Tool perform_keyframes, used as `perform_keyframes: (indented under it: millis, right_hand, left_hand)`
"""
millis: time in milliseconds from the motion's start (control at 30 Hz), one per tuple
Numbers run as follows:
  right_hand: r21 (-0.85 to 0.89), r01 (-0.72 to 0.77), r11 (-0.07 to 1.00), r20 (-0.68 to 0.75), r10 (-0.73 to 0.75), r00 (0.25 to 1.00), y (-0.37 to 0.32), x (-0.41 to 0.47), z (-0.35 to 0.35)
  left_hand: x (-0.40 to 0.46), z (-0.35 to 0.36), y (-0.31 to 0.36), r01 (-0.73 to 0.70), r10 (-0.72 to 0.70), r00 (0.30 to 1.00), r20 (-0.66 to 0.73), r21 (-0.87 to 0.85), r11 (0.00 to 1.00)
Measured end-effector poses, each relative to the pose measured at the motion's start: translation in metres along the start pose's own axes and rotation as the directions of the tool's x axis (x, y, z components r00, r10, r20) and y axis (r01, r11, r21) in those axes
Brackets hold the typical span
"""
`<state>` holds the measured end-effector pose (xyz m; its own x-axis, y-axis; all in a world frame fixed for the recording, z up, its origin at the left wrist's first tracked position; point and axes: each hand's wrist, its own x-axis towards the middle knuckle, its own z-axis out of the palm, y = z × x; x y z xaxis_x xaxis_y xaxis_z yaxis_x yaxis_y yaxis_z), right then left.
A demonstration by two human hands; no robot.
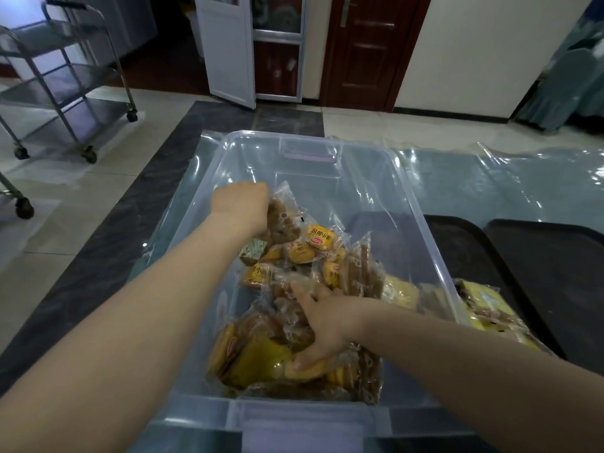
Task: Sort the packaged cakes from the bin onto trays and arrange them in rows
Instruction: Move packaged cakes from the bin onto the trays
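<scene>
Head view. Both of my forearms reach down into a clear plastic bin (408, 204) that stands on a table covered with a glossy transparent sheet (490, 178). My left hand (242, 204) is turned knuckles-up at the far end of the heap; its fingers curl down around a brown cake in a crinkled clear wrapper (282, 220), but the fingertips themselves are hidden behind the hand and the packet. My right hand (323, 325) lies across the near heap with fingers spread: the index finger points away over the packets, and the thumb (305, 362) presses on a yellow wrapped cake (261, 358); I cannot make out whether the remaining fingers close round anything, as they sink among the wrappers.

The packaged cakes (310, 253) fill the middle and near part of the bin: soft, rounded pieces in shiny film, some brown, some yellow with red-and-yellow labels whose print is too blurred to read. One packet shows a green pattern (253, 250).

To the right, seen partly through the bin's wall, lie two black trays (539, 266) with rounded corners, side by side and cut off by the frame edge. A few yellow packets (487, 305) rest on the nearer tray, just beside the bin.

Beyond, on the tiled floor, a stainless-steel trolley (65, 80) on castors stands at far left; a white door (225, 47) hangs open.
</scene>
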<state>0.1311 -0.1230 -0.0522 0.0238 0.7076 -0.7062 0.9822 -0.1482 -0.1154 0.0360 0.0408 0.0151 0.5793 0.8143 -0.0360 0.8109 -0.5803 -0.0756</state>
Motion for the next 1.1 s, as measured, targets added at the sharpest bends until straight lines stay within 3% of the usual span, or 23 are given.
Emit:
perform_keyframes:
  millis: [167, 333, 433, 567, 767, 867, 1000, 1100]
  right_hand:
    - [0.007, -0.046, 0.999, -0.094, 0.047, 0.994, -0.002, 0.018, 0.001]
    - [0.303, -0.058, 0.951, -0.264, 0.142, 0.954, 0.003, 0.02, -0.009]
    - [0.245, -0.131, 0.961, -0.376, 0.219, 0.901, 0.008, 0.018, -0.015]
    - [0.223, -0.1, 0.97, -0.465, 0.196, 0.863, 0.011, 0.002, -0.03]
    - [0.394, 0.094, 0.914, -0.633, 0.196, 0.749, 0.032, -0.038, -0.05]
    - [0.523, 0.298, 0.798, -0.709, 0.214, 0.672, 0.05, -0.062, -0.052]
    - [0.566, 0.493, 0.661, -0.796, 0.284, 0.534, 0.08, -0.091, -0.051]
    - [0.576, 0.624, 0.528, -0.815, 0.321, 0.482, 0.103, -0.111, -0.047]
  left_hand:
    - [-0.005, 0.0, -0.003, 0.001, 0.001, 0.999, 0.032, -0.066, 0.998]
    - [-0.005, -0.001, -0.008, -0.003, 0.001, 1.0, -0.02, -0.118, 0.993]
    - [-0.007, 0.0, -0.009, -0.004, -0.004, 0.999, -0.049, -0.16, 0.987]
    - [-0.014, -0.008, -0.013, 0.01, -0.03, 0.997, -0.067, -0.286, 0.958]
    - [-0.021, -0.033, -0.022, 0.065, -0.178, 0.966, -0.188, -0.492, 0.868]
    - [-0.028, -0.048, -0.016, 0.038, -0.236, 0.935, -0.263, -0.588, 0.808]
    - [-0.042, -0.068, 0.013, -0.05, -0.28, 0.895, -0.348, -0.701, 0.711]
    - [-0.053, -0.087, 0.049, -0.132, -0.329, 0.857, -0.397, -0.786, 0.604]
